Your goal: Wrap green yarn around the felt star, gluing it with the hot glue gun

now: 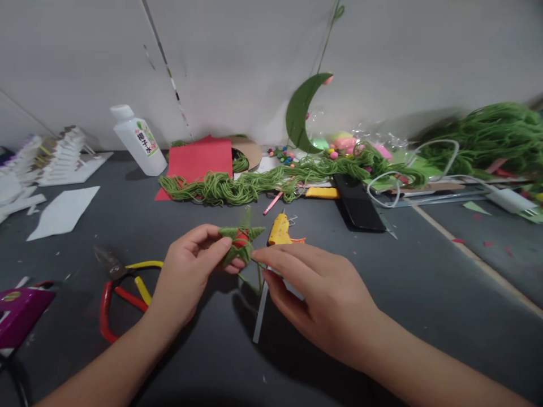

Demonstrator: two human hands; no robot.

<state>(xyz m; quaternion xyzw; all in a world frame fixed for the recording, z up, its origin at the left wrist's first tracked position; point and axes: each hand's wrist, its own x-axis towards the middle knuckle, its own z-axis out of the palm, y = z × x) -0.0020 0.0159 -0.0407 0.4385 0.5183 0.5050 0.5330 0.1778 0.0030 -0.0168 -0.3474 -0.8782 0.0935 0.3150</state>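
Observation:
My left hand (193, 265) pinches a small star shape wrapped in green yarn with red showing at its middle (241, 240), held just above the dark table. My right hand (316, 294) reaches in from the right, fingers pressed together on a thin strand of green yarn (253, 270) that trails down from the star. A yellow glue gun (280, 229) lies right behind the star, and a white glue stick (259, 314) lies under my hands.
Red and yellow pliers (123, 282) lie at left, a purple box (19, 311) at far left. Behind: green yarn bundle (237, 186), red paper (197, 161), white bottle (139, 138), black phone (358, 203), green crescent (303, 110), white cable (424, 169), white paper (63, 212).

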